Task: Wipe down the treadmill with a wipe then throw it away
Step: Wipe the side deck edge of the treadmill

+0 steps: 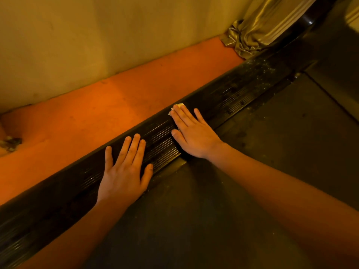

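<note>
Wipe (178, 106) seems pinned at rail (233, 94) edge under flat right hand (192, 136); left hand (124, 171) flat.

Dim, warm orange-yellow light.
Floor (97, 113) beside the rail (233, 90) glows brightest; belt (252, 152) across the rail lies shadowed; straight lines bow near frame corners.

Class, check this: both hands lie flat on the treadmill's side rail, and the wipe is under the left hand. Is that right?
No. The head view shows the wipe under the right hand, not the left hand; both hands do lie flat on the side rail.
</note>
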`<action>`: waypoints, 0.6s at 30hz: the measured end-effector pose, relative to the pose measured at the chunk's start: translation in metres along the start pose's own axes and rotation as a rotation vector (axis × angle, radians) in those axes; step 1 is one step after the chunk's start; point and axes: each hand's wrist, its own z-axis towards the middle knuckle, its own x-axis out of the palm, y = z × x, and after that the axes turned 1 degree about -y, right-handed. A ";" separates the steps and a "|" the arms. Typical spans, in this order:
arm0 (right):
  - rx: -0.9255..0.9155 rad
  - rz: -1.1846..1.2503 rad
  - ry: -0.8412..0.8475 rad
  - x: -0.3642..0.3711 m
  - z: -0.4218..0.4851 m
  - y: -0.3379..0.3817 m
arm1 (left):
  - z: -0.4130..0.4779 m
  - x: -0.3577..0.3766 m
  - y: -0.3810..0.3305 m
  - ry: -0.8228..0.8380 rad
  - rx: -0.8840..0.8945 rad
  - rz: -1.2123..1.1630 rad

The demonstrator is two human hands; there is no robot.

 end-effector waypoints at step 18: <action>-0.007 0.033 -0.035 0.009 -0.001 -0.006 | -0.003 -0.003 0.003 0.025 -0.108 -0.086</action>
